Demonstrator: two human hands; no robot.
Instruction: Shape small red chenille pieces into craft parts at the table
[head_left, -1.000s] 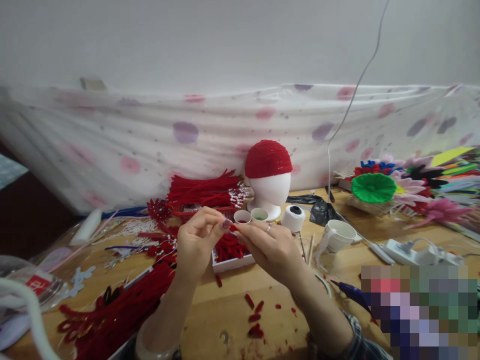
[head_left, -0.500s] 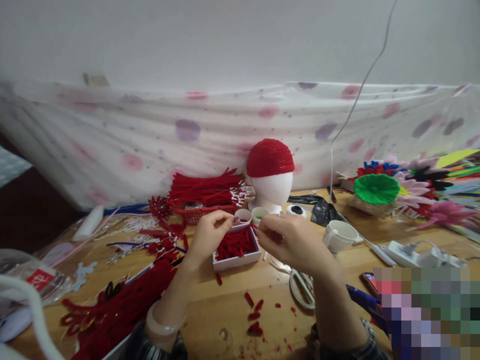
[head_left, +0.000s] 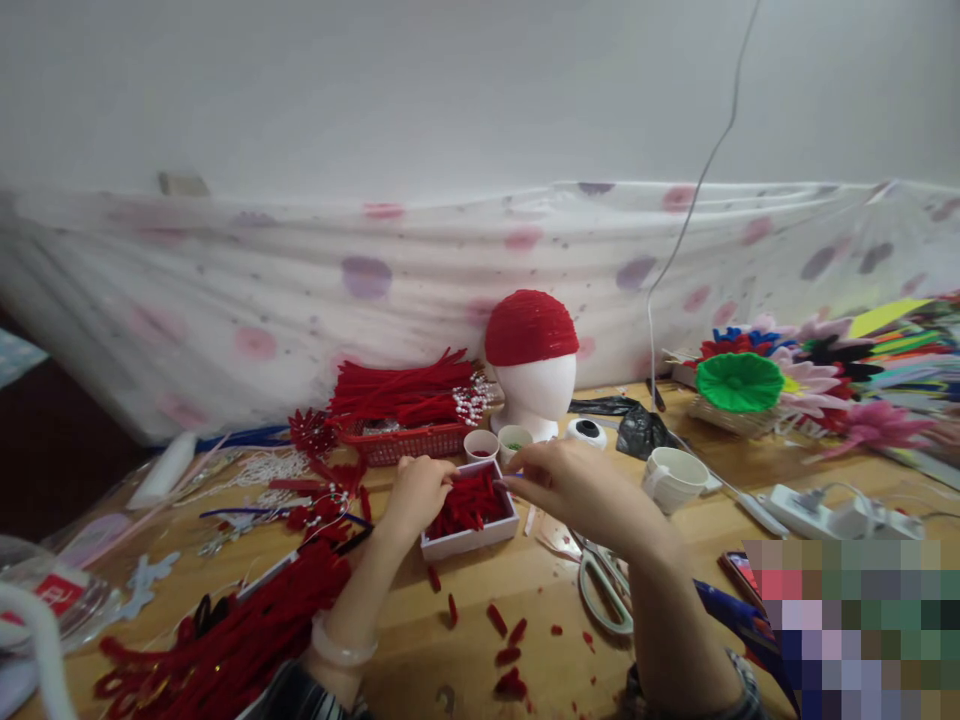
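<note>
My left hand [head_left: 421, 492] is at the left rim of a small white box [head_left: 471, 540], its fingers curled and pressed together. At the box's right rim is my right hand [head_left: 574, 492], thumb and fingers drawn together. Whatever either hand's fingertips hold is too small or hidden to make out. Short red fuzzy pieces [head_left: 471, 503] fill the box. Behind it stand two small cups, one with dark red bits [head_left: 480, 455] and one with green bits [head_left: 515, 446]. Several loose red pieces [head_left: 497, 620] lie on the table in front.
Behind the cups stands a white mannequin head [head_left: 536, 395] in a red cap [head_left: 531, 330]. A red basket [head_left: 412, 443] holds red fuzzy stems. Scissors [head_left: 606, 600] lie beside my right forearm, near a white mug [head_left: 679, 482]. Red fuzzy strips [head_left: 247, 625] are at left, a power strip [head_left: 832, 515] at right.
Both hands have come down to the box's rims. Another red piece now lies on the table in front of the box. The view has shifted slightly, so the background sits lower.
</note>
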